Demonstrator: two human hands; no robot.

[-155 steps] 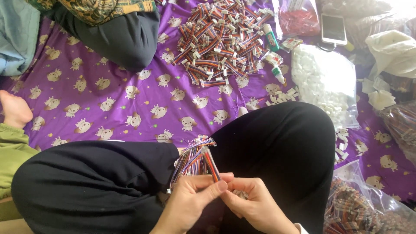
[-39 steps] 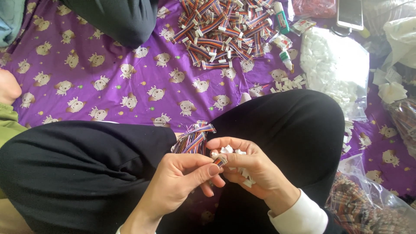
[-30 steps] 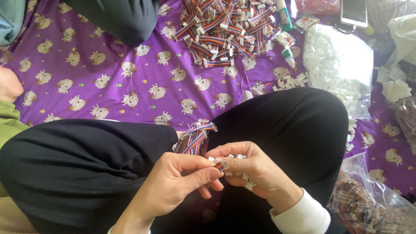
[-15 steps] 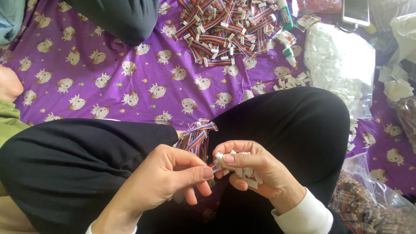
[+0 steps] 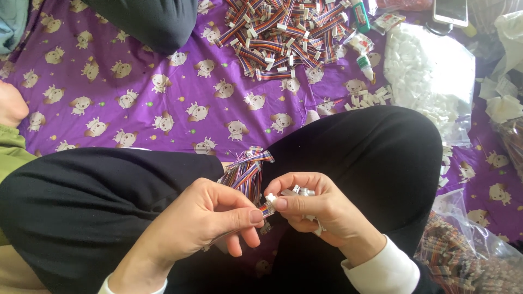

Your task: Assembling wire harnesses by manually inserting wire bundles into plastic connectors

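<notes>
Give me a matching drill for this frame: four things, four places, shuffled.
Things:
1. pile of ribbon cables
2. bag of white connectors
3. phone
4. white connector

Places:
A. top right corner
B. pinched between both hands
C. top centre of purple cloth
D. right of the cable pile

Pairs: 1-C, 2-D, 3-A, 4-B

The bedsheet (image 5: 163,71) is purple, printed with small cream cartoon puppies. The ribbon cables (image 5: 248,171) are rainbow-striped, their connector housings (image 5: 425,71) white. The trousers (image 5: 354,147) are plain black and the sleeve cuff (image 5: 381,269) white.
</notes>
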